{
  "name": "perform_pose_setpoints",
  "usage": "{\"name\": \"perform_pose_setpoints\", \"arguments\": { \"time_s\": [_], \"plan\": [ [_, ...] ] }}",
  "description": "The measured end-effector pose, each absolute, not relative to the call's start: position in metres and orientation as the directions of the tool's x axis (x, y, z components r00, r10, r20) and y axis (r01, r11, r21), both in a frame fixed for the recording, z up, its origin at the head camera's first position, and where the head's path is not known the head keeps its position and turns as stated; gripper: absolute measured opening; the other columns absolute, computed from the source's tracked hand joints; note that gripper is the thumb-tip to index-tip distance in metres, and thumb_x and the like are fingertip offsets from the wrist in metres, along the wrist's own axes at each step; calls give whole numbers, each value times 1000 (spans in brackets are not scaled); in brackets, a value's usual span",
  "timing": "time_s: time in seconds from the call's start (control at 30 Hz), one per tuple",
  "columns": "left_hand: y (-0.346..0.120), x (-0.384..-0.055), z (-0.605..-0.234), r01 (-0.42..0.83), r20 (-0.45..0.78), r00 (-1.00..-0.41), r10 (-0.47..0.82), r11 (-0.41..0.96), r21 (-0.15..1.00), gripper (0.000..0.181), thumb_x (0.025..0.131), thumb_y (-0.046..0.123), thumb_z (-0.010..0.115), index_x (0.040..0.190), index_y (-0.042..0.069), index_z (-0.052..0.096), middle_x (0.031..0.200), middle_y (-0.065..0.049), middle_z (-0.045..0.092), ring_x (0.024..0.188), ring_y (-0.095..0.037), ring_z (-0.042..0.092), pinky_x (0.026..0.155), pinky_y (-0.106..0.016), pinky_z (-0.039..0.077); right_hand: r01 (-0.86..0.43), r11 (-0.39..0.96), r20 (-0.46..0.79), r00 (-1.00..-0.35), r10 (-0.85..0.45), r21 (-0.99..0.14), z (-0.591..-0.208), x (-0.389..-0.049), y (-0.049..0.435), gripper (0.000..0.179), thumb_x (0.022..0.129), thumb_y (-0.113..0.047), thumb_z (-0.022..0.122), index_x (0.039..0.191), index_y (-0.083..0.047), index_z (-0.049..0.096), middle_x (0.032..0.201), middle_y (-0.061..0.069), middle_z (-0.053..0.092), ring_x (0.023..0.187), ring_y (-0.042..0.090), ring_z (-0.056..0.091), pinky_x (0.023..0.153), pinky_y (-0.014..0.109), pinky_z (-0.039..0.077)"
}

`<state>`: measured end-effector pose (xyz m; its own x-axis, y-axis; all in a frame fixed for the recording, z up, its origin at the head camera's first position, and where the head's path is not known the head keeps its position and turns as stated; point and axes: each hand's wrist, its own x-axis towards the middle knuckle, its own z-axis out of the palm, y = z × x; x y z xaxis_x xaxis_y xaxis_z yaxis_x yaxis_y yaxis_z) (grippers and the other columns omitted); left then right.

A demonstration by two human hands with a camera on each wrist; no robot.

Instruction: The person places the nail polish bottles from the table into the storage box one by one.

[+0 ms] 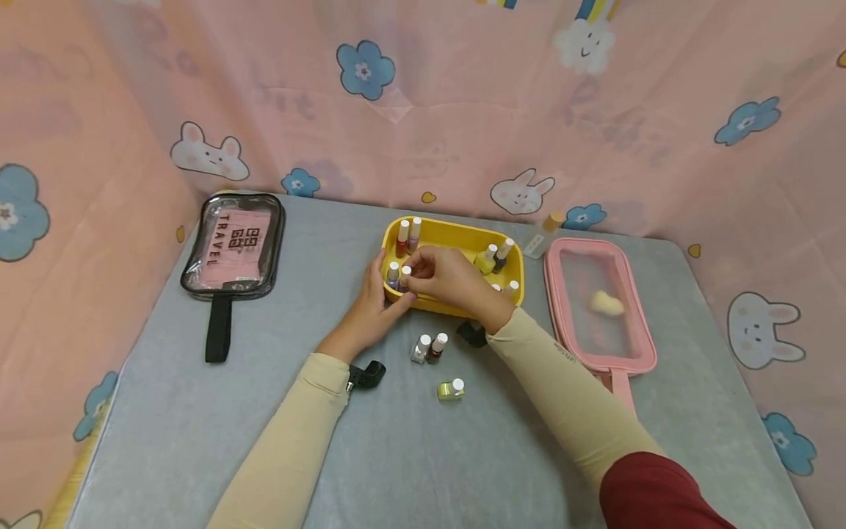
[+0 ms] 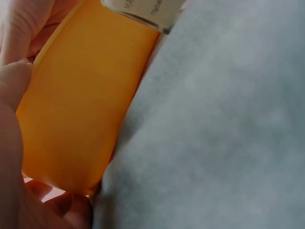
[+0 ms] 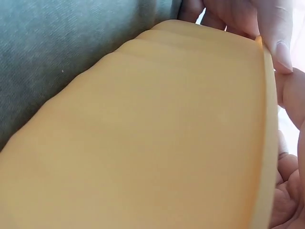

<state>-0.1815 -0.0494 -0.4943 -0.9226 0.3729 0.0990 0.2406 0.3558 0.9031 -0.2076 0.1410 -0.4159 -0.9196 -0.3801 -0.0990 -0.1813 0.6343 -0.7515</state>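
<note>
At the far left of the grey worktop, a clear, black-edged pouch reads "TRAVEL" sideways; the pink packet inside carries a square black emblem. Next comes the person's left hand, curled round the left end of the yellow tray, thumb over the rim. Inside that end are red and lilac polish bottles, with a purplish bottle nearer. Beside it, the right hand pinches a white-capped bottle between thumb and fingers, blocking my view of the tray's middle. In front stand a silvery bottle and a dark red bottle; a yellow bottle is nearer still. The left wrist view catches "MA" on a clear bottle. At the tray's right end are 4 more bottles, 2 mostly hidden. Past it: a wooden-capped bottle, its label unreadable, then a pink pouch containing a pale sponge.
</note>
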Motion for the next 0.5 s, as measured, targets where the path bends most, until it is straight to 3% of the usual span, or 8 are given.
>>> {"name": "perform_pose_setpoints", "arguments": {
  "time_s": [0.17,0.4,0.5],
  "plan": [
    [-49,-182,-493,235,94,-924,372,355,905,95,105,35,63,168,5,-2,172,-25,6,157,-36,16,127,-51,17,-169,634,-112,-919,-379,-755,-417,-207,143,16,95,-19,82,105,-11,73,98,1,76,91,16,72,84,30,60],
    [-50,-180,-492,201,60,-929,365,361,911,97,104,40,63,169,10,-3,173,-22,6,158,-35,14,127,-53,16,-132,598,-98,-937,-336,-791,-405,-195,153,37,98,-28,79,128,-8,72,124,4,72,112,23,71,95,37,59],
    [-50,-180,-492,188,48,-931,362,364,912,98,104,42,64,169,12,-4,174,-22,4,159,-35,13,127,-53,15,-135,594,-66,-951,-303,-793,-395,-183,160,40,99,-29,78,132,-6,71,127,5,72,113,24,71,95,38,59]
  ]
}}
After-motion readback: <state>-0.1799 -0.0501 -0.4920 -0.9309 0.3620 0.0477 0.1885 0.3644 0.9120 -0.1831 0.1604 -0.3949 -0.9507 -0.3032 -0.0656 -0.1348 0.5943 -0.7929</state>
